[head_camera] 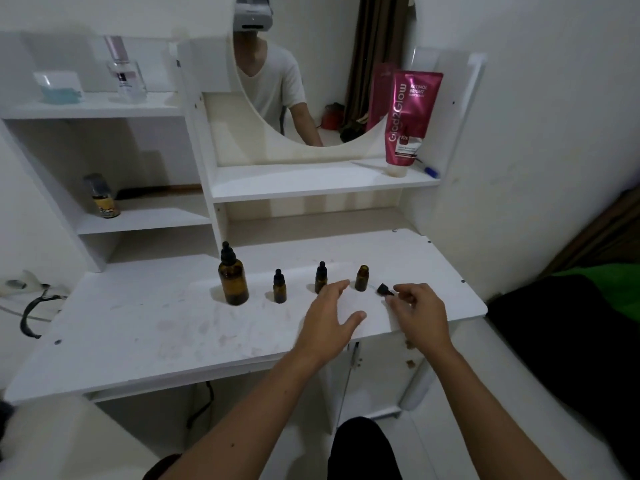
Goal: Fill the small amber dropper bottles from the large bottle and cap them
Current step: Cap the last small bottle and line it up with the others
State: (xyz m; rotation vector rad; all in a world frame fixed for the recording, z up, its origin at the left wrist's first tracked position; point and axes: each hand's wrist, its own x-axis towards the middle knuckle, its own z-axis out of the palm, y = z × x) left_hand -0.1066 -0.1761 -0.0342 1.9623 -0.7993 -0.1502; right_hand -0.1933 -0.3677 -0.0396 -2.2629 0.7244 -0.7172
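A large amber bottle (233, 277) with a black dropper cap stands on the white table (138, 327). To its right stand two small capped amber bottles (279, 287) (321, 278) and a third small amber bottle (361, 278) with no cap. My right hand (417, 315) pinches a black dropper cap (384, 290) just right of the uncapped bottle. My left hand (330, 317) hovers open over the table, fingertips near the middle small bottle, holding nothing.
A pink tube (408, 116) and a blue pen (431, 171) sit on the shelf under the mirror (381, 46). Left shelves hold a clear perfume bottle (124, 71), a blue-white jar (59, 86) and a small yellow bottle (104, 199). A dark bed lies at right.
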